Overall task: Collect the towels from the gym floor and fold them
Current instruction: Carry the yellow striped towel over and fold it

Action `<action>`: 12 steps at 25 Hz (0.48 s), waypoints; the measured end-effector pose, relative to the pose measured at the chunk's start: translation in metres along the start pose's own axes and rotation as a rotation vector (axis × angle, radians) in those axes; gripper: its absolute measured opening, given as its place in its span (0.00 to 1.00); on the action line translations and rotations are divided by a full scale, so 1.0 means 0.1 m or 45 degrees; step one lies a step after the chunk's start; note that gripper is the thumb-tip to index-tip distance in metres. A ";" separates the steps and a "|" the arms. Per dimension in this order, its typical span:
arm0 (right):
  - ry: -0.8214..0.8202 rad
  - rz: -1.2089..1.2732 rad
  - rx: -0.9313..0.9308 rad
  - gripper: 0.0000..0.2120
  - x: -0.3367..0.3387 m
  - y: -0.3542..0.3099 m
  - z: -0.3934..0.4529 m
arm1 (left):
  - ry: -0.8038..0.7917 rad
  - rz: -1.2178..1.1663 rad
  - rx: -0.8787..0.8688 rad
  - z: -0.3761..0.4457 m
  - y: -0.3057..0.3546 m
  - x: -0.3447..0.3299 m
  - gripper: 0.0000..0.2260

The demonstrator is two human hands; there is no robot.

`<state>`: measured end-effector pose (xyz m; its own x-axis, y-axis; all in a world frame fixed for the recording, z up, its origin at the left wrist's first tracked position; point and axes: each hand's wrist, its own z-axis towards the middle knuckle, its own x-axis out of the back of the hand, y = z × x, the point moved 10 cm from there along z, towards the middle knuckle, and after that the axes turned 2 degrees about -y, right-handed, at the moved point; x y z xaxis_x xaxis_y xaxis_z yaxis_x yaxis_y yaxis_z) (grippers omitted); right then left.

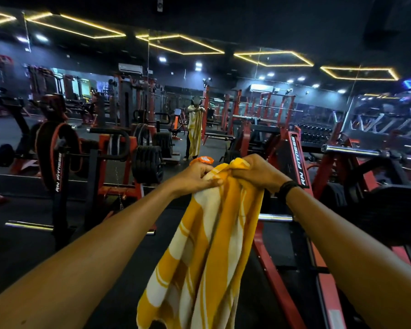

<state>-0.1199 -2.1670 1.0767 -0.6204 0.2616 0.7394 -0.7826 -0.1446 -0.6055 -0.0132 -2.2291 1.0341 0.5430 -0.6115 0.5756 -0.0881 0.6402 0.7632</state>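
Note:
A yellow and white striped towel (207, 252) hangs down in front of me from both hands, held out at arm's length. My left hand (196, 178) grips its top edge on the left. My right hand (256, 173) grips the bunched top edge on the right, close beside the left. The two hands almost touch. The towel's lower end runs out of the bottom of the frame. A small orange thing (203, 160) shows just behind my left hand; I cannot tell what it is.
A wall mirror ahead shows a person (195, 129) holding the hanging towel. Red and black weight machines stand left (119, 160) and right (356, 186), with a chrome bar (351, 150) at right. Dark floor (31, 255) lies below my left arm.

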 end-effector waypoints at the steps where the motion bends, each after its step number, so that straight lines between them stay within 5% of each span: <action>1: 0.106 0.033 0.022 0.12 0.10 0.01 -0.01 | -0.062 0.019 0.111 -0.04 -0.13 -0.02 0.15; 5: 0.634 0.105 -0.032 0.08 0.63 0.19 -0.14 | -0.440 0.634 0.426 -0.35 -0.71 -0.08 0.13; 8: 1.025 0.173 -0.178 0.14 1.03 0.37 -0.35 | -0.498 0.936 0.721 -0.63 -1.06 0.14 0.17; 9: 1.057 0.156 -0.233 0.14 1.07 0.42 -0.37 | -0.440 0.789 0.780 -0.66 -1.07 0.19 0.17; 12: 0.851 0.101 -0.297 0.07 0.86 0.52 -0.21 | -0.102 -0.264 0.836 -0.61 -0.86 0.10 0.13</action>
<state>-0.2134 -2.1323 1.1028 -0.4521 0.7988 0.3968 -0.6587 0.0009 -0.7524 0.0506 -2.2621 0.9562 0.5423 -0.7394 0.3990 -0.4899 0.1075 0.8651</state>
